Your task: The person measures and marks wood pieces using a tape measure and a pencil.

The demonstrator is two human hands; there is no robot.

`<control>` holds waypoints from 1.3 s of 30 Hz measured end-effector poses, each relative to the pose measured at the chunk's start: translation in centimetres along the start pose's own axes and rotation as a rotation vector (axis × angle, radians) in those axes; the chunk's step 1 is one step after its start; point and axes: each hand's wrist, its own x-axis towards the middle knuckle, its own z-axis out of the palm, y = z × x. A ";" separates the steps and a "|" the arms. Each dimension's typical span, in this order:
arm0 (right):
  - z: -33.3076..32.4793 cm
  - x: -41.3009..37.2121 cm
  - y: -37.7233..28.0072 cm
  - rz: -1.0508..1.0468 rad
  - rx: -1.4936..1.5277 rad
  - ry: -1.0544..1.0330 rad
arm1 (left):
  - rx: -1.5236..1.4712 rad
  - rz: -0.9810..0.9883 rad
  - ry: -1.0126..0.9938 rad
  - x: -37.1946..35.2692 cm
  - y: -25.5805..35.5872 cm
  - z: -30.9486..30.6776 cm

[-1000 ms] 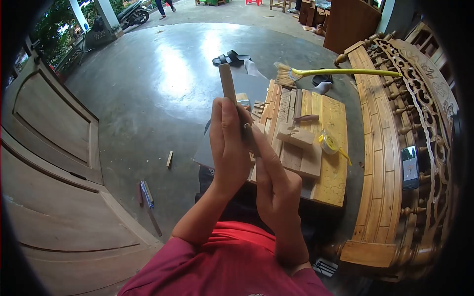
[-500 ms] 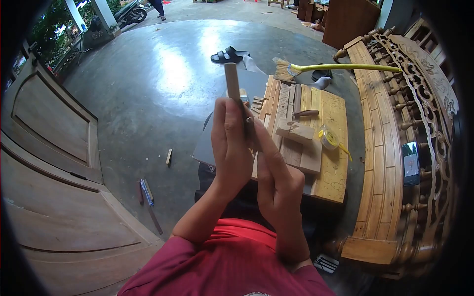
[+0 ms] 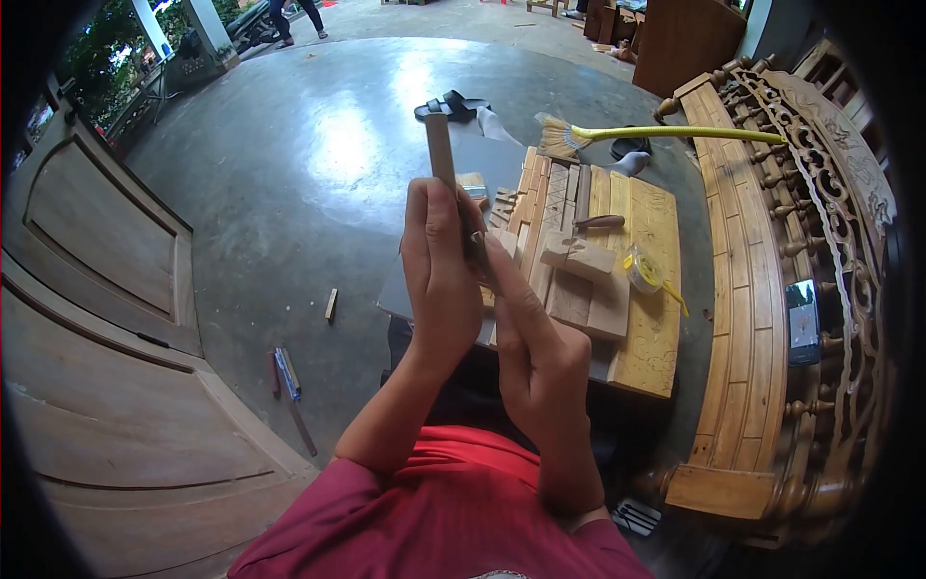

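Note:
A narrow wooden strip point(image 3: 439, 147) stands up out of my left hand point(image 3: 442, 270), whose fingers are wrapped round it. Close against it on the right, my right hand point(image 3: 533, 333) is closed on a thin dark tool point(image 3: 479, 253) with a small metal part near the fingertips. The far end of that tool is hidden between the hands. Beyond them on the low work table point(image 3: 651, 338) lie wooden pieces, a wooden block point(image 3: 579, 255), a dark-handled tool point(image 3: 600, 222), a yellow tape measure point(image 3: 643, 268) and a brush point(image 3: 473, 188).
A yellow-handled broom point(image 3: 675, 132) reaches across to a wooden bench point(image 3: 738, 357) on the right, where a phone point(image 3: 803, 323) rests. Wooden door panels point(image 3: 106, 241) lie left. Pens point(image 3: 287, 374) and a wood piece point(image 3: 331, 306) are on the floor. A person's legs point(image 3: 297, 17) show far back.
Both hands have shifted slightly left, my left hand the more, along with the wooden strip. In the background, the person's legs have moved left and the motorbike there is less visible.

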 end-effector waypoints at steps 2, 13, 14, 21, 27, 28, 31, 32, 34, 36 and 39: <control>0.2 -0.1 0.2 0.003 0.018 0.021 | 0.000 -0.011 -0.009 -0.2 0.2 0.1; 0.0 0.4 -0.3 0.129 -0.040 0.029 | 0.022 0.027 -0.075 -2.3 -0.6 1.2; -0.1 0.3 -0.3 0.153 -0.034 -0.002 | 0.035 0.037 -0.056 -2.0 -0.9 1.2; 0.3 -0.1 -0.9 0.150 0.009 -0.024 | 0.014 0.009 -0.047 -0.5 0.8 0.2; -0.3 0.3 0.0 0.105 -0.056 0.037 | 0.006 -0.022 -0.052 -1.7 -1.2 0.8; -0.3 0.2 -0.1 0.107 -0.042 0.021 | 0.006 -0.026 -0.048 -1.6 -1.1 0.8; -0.1 0.2 -0.5 0.122 0.007 -0.003 | -0.046 -0.029 -0.051 -0.6 -0.6 0.0; 0.0 0.1 -0.6 0.134 0.026 -0.005 | -0.034 -0.033 -0.051 -0.6 -0.5 0.0; 0.1 0.1 -0.6 0.148 0.043 -0.008 | -0.013 -0.038 -0.049 -0.6 -0.4 0.0; 0.0 0.0 -0.6 0.160 0.034 -0.017 | 0.009 -0.038 -0.060 -0.7 -0.3 0.0; 0.3 0.2 -0.2 0.117 -0.010 0.032 | 0.040 -0.024 -0.069 -1.5 -0.6 0.3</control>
